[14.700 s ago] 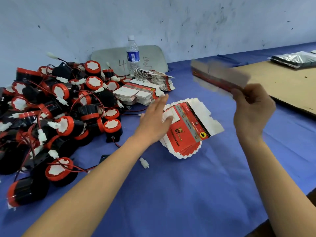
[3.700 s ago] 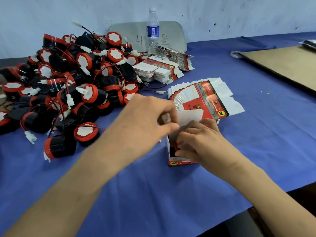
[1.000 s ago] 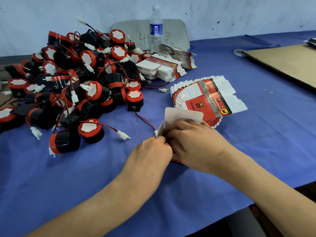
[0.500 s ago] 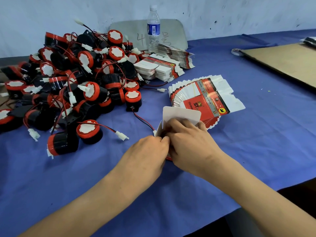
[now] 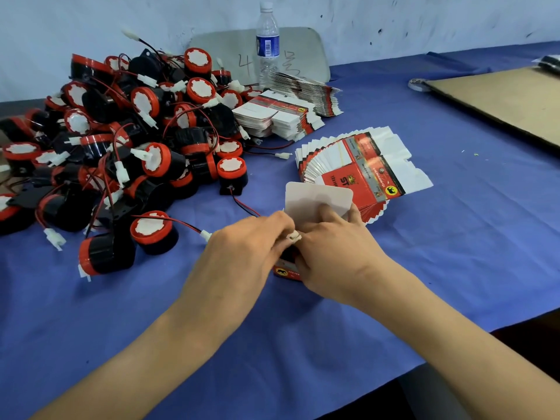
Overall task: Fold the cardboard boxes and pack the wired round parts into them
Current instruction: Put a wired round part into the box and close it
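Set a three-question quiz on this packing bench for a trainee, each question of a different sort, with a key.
1. True or false: the flap of the box is folded shut.
2. The left hand pinches: A) a bottle cap, B) a connector, C) a flat carton.
3. Fill in: the right hand holds the ___.
Key: 1 false, the flap stands up open; 2 B; 3 box.
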{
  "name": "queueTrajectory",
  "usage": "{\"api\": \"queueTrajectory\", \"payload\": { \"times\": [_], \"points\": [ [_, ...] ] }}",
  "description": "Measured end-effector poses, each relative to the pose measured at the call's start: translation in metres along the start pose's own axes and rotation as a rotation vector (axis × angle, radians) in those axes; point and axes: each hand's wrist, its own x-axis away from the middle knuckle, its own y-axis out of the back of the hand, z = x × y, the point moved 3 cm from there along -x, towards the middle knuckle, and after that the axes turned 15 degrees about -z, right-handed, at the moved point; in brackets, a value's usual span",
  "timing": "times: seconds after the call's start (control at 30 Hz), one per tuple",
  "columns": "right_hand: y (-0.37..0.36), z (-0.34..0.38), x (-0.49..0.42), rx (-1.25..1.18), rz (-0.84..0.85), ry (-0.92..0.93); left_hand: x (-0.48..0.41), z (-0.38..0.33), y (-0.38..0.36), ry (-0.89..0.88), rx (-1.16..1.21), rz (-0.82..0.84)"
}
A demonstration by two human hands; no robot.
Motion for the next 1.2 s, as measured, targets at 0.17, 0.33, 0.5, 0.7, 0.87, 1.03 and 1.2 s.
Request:
{"api": "queueTrajectory", "payload": {
  "times": [0.17, 0.33, 0.5, 0.7, 0.87, 1.03, 1.2],
  "points": [
    [-0.003, -0.004, 0.006, 0.003, -0.025, 0.004, 0.001, 0.004, -0.003, -0.04, -0.038, -0.002],
    [-0.003, -0.01, 0.007, -0.149, -0.169, -0.008, 0.005, 0.008, -0.013, -0.03, -0.107, -0.028],
    [-0.009, -0.015, 0.01, -0.255, -0.351, 0.016, 0.009, 0.012, -0.029, 0.237, -0.114, 0.07],
    [-0.009, -0.02, 0.021, -0.643, -0.839, -0.085, 0.015, 0.009, -0.04, 0.453, 0.1, -0.019],
    [-0.027, -0.02, 0.041, -1.138, -1.1, -0.263, 0.018, 0.015, -0.049, 0.646, 0.149, -0.074],
    [-0.047, -0.023, 0.043, -1.644, -0.824, -0.479, 0.016, 0.011, -0.049, 0.555, 0.076, -0.009],
    [-0.055, -0.023, 0.036, -1.659, -0.502, -0.48, 0.009, 0.011, -0.041, 0.448, 0.065, 0.15]
  ]
}}
